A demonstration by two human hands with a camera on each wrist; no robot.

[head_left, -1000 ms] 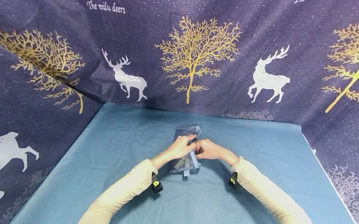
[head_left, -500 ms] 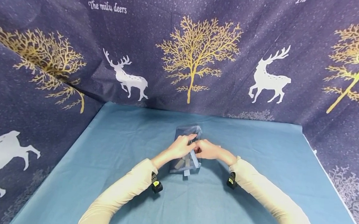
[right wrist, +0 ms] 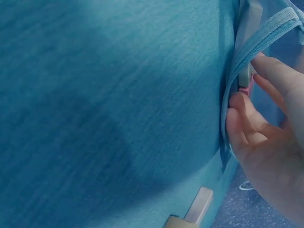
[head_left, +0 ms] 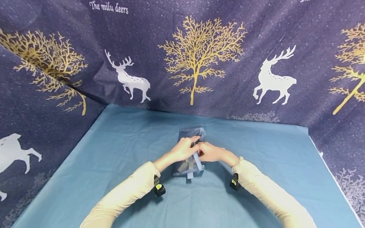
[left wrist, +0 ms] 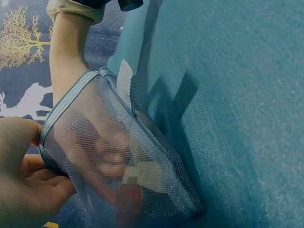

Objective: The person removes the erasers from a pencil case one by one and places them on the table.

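A blue mesh zipper pouch [head_left: 185, 134] lies on the table, with several small pale pieces [head_left: 183, 167] showing through its net. My left hand [head_left: 184, 148] holds the pouch by its opening; in the left wrist view its fingers [left wrist: 33, 171] are at the zipped rim. My right hand [head_left: 211, 152] reaches in from the other side, its curled fingers [left wrist: 111, 154] visible behind the mesh [left wrist: 85, 128]. They appear to pinch a pale piece [left wrist: 149, 175] beside a reddish mark. The right wrist view shows fingers [right wrist: 244, 111] next to the zipper [right wrist: 232, 71]; the pale piece's kind is unclear.
Blue cloth [head_left: 128, 142] covers the table, and a dark curtain [head_left: 170, 102] with deer and trees stands behind it. A tab [left wrist: 125, 78] sticks out from the pouch. Low in the right wrist view is a pale stick-like piece [right wrist: 199, 202].
The right hand and forearm have shifted very slightly left. The left hand stays in place, and the pouch hardly moves.
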